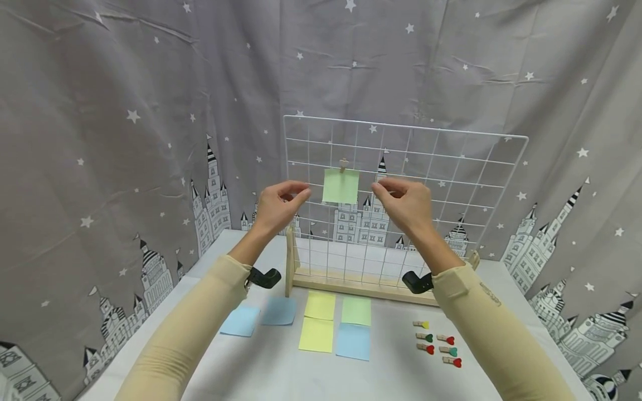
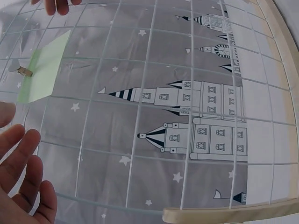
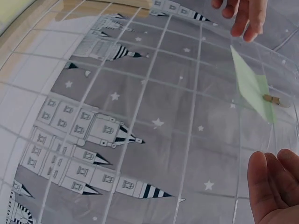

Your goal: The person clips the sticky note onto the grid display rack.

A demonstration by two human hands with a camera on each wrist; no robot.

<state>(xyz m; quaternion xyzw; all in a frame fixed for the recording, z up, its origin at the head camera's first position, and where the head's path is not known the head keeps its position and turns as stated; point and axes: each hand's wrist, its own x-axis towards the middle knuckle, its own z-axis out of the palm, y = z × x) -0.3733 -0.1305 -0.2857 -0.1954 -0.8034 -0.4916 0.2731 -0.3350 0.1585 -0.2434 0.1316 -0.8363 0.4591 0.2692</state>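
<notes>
A pale green sticky note hangs on the white wire grid, fastened by a small wooden clothespin at its top edge. My left hand is raised just left of the note, fingers loosely bent with nothing in them. On the other side, my right hand is held up in much the same way, also holding nothing. Seen from the left wrist, the note stands a little out from the wires at its lower edge. Gaps separate both hands from the note.
Two wooden feet and a wooden base bar support the grid. In front lie two yellow notes, a green note and three blue notes. Several heart-topped clothespins lie at the right. A grey star-patterned curtain hangs behind.
</notes>
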